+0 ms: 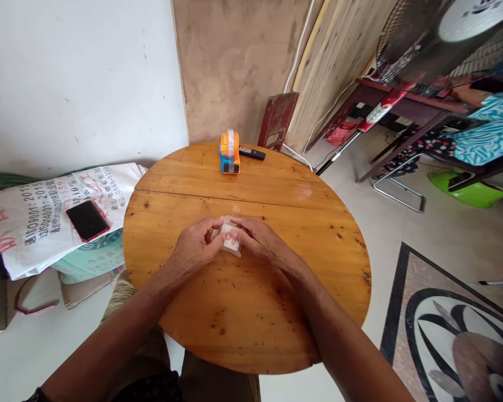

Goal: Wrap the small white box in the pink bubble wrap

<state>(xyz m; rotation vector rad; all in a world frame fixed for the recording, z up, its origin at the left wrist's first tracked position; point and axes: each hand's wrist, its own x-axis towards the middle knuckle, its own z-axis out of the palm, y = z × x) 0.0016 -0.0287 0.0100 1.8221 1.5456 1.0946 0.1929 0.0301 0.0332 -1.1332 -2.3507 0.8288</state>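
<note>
A small whitish packet in clear wrapping point(231, 244) is between my two hands, low over the middle of the round wooden table point(243, 312). My left hand point(196, 241) has its thumb and fingers closed on the packet's left side. From the right, my right hand point(255, 237) grips it too, thumb across its top face. A clear strip sticks up from the packet's far edge. What the packet contains cannot be made out.
Toward the table's far edge stand an orange and blue tape dispenser point(229, 152) and a black remote control point(252, 153). At left, a phone point(88, 220) lies on a printed sack point(62, 190). A chair point(278, 120), a fan point(440, 42) and a seated person point(488, 128) are beyond.
</note>
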